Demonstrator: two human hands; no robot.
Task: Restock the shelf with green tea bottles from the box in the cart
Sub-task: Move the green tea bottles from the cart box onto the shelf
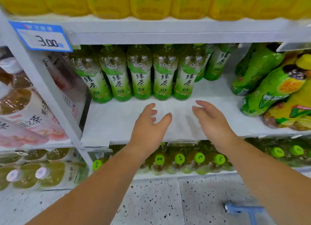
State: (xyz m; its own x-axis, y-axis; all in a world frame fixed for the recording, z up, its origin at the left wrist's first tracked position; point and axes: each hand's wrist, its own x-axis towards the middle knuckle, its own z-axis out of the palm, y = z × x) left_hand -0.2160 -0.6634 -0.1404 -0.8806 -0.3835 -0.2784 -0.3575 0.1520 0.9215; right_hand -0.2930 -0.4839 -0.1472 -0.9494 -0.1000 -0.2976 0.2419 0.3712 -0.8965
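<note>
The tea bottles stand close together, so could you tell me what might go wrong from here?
The left hand and right hand hover open near the front tea bottles; a nudge might topple the tight row. The tilted packs on the right could slide onto the bare shelf.

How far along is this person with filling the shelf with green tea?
Done: a row of green tea bottles stands upright toward the back of the shelf, with more behind. In hand: nothing; the left hand and right hand are both open and empty above the shelf's bare front. Left: that bare front strip is unfilled, and the box is out of view.
</note>
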